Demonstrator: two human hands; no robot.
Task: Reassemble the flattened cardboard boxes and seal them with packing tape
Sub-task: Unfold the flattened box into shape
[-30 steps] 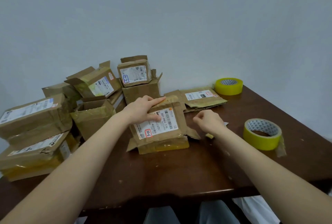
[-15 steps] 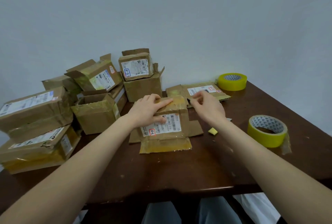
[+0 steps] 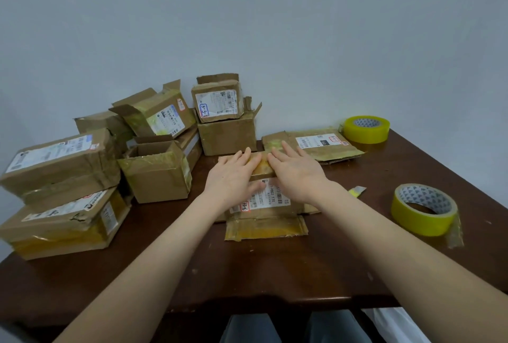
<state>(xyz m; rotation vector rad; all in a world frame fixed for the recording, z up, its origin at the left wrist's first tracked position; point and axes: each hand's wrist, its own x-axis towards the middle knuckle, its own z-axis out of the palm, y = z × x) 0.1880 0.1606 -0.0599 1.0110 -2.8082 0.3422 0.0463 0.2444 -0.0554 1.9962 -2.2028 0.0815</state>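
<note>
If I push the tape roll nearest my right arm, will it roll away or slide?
Probably slides, not rolls: the tape roll lies flat on the table. Its loose end hangs beside it and may stick or drag. The hollow core suggests it is light.

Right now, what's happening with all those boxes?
A person presses the left hand and right hand flat onto a small cardboard box in the middle of the table. Neither holds tape: the near tape roll and far tape roll sit untouched on the right. More boxes are piled on the left.
</note>
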